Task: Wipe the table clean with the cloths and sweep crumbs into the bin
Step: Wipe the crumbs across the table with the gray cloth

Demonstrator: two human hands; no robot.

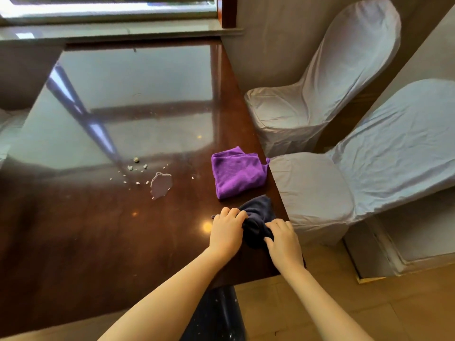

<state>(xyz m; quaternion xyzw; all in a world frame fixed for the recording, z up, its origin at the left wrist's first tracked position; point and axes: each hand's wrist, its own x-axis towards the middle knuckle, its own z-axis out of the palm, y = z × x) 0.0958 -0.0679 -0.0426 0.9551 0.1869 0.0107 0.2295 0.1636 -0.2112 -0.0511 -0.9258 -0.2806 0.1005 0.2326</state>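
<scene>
Here, a glossy dark brown table (98, 230) fills the left and centre of the view, its surface mirroring a window. Two chairs in pale fabric covers stand along its right edge: the nearer chair (357, 183) at 3 o'clock of the frame, the farther chair (327, 77) at 1 o'clock. A folded purple cloth (237, 174) lies flat on the table just inside the right edge, one corner loop hanging over it. At 6 o'clock from this cloth, close by but apart from it, lies a bunched dark blue cloth (258, 217), also near the table's right edge. The left hand (227, 231) has its fingers curled and pinching the dark blue cloth's left side; the right hand (283, 238) grips its near right side with fingers closed over the fabric. At 9 o'clock from the purple cloth sits a small spill of liquid (161, 184), and at 10 o'clock from the spill, scattered pale crumbs (135, 167) dot the surface. The bin cannot be seen from this view.
</scene>
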